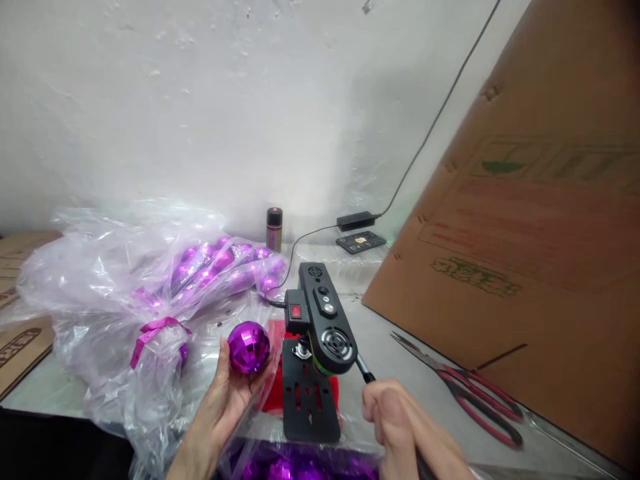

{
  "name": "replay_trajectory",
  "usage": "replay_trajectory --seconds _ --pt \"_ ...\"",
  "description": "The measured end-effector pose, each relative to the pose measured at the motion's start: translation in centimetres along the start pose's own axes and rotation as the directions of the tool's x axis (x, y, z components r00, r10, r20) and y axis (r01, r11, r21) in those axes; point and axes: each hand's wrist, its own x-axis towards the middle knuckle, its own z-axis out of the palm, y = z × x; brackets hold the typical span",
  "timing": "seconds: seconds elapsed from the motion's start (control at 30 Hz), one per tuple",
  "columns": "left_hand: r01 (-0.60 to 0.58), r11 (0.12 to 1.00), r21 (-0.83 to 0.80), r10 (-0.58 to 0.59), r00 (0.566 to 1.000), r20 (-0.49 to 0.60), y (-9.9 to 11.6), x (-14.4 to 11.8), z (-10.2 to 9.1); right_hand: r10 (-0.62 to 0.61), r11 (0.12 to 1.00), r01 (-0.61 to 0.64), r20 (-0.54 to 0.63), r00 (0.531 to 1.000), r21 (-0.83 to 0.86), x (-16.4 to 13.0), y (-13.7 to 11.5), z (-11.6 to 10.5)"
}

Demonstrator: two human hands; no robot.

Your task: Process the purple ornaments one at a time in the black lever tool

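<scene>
My left hand (227, 393) holds a shiny purple faceted ball ornament (249, 347), fingers beneath and thumb at its left side. My right hand (400, 423) is closed around a black handle with a short metal shaft (365, 367), whose tip meets the lower right end of a black device (327, 317). Whether the shaft is fixed to the device I cannot tell. Two round grilles, a red switch (296, 311) and a slotted black base plate (311, 393) belong to the device. Red material (273, 393) lies under the plate.
A clear plastic bag (100, 293) of purple balls spreads at left. Scissors (480, 397) lie at right before a leaning cardboard box (505, 220). Behind stand a small bottle (274, 230), a power adapter (357, 221) with cable and a phone (361, 242). More purple balls (300, 470) show below the front edge.
</scene>
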Motion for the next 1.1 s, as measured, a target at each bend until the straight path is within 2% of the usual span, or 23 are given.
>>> replay_trajectory --seconds 0.1,0.17,0.27,0.33,0.4,0.5,0.6,0.73,0.83,0.97,1.1 --pt "0.029 0.988 -0.154 -0.034 0.999 -0.033 -4.3 -1.2 -0.1 -0.042 0.999 0.042 0.063 0.997 0.005 0.0 0.6 -0.7" --pt "-0.015 0.991 -0.136 0.011 0.999 -0.032 -6.6 -1.6 0.0 -0.065 0.998 0.065 0.092 0.994 0.008 -0.1 0.8 -0.8" --pt "-0.142 0.986 0.083 0.147 0.988 -0.050 -9.0 -1.6 -0.3 -0.100 0.995 0.098 0.072 0.992 0.024 -0.1 0.7 -0.6" --pt "-0.235 0.926 0.296 0.269 0.960 -0.078 -9.9 -1.2 -0.7 -0.049 0.998 0.048 0.035 0.998 0.028 -0.1 0.3 -0.3" --pt "-0.302 0.825 0.477 0.365 0.930 -0.043 -10.5 -0.6 -1.1 0.027 0.999 -0.027 0.017 1.000 0.035 0.0 -0.2 0.0" --pt "-0.370 0.684 0.629 0.440 0.897 0.049 -11.4 0.2 -1.6 0.076 0.995 -0.076 0.017 0.997 0.059 0.2 -0.7 0.2" --pt "-0.429 0.559 0.710 0.503 0.856 0.121 -12.5 0.9 -2.0 0.099 0.993 -0.101 0.039 0.994 0.063 0.2 -0.8 0.0" --pt "-0.468 0.445 0.764 0.504 0.836 0.218 -13.3 1.6 -2.3 0.108 0.992 -0.110 0.042 0.993 0.062 0.2 -0.9 0.0" --pt "-0.479 0.421 0.770 0.487 0.836 0.254 -13.2 1.7 -2.0 0.099 0.993 -0.100 0.018 0.995 0.064 0.1 -1.2 0.1" --pt "-0.480 0.440 0.759 0.454 0.848 0.273 -12.7 1.0 -1.4 0.092 0.995 -0.092 0.016 0.996 0.043 0.1 -1.2 0.0" --pt "-0.483 0.457 0.747 0.465 0.846 0.263 -12.5 0.6 -0.8 0.024 0.999 -0.026 0.087 0.996 0.026 0.3 -0.7 -0.7"
